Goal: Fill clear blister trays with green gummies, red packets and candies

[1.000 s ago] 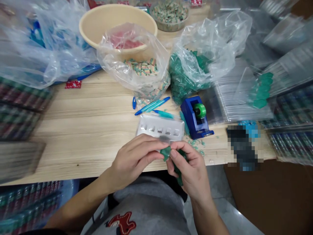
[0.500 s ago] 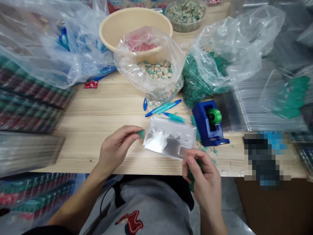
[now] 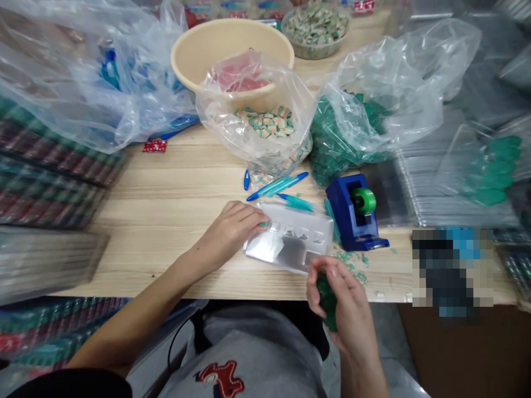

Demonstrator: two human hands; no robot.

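A clear plastic blister tray (image 3: 290, 251) with a row of small square recesses lies on the wooden table in front of me. My left hand (image 3: 238, 226) is over its upper left corner, fingertips pinching a small green piece (image 3: 263, 224) at the leftmost recess. Whether the piece touches the recess floor I cannot tell. At the tray's lower right corner, my right hand (image 3: 342, 298) curls round a clump of dark green pieces (image 3: 327, 298). Its fingers cover part of that clump.
Behind the tray lie blue-and-teal pens (image 3: 277, 186). A blue tape dispenser (image 3: 352, 215) stands right, near green scraps (image 3: 352, 265). Farther back are a bag of striped pieces (image 3: 265, 124), a bag of green pieces (image 3: 344, 132) and a cream basin (image 3: 232, 33). Packed stacks (image 3: 50, 166) line the left.
My left hand has moved right, carrying the small green piece from beside the tray to its leftmost recess. My right hand stays near the same corner, its green clump showing more.
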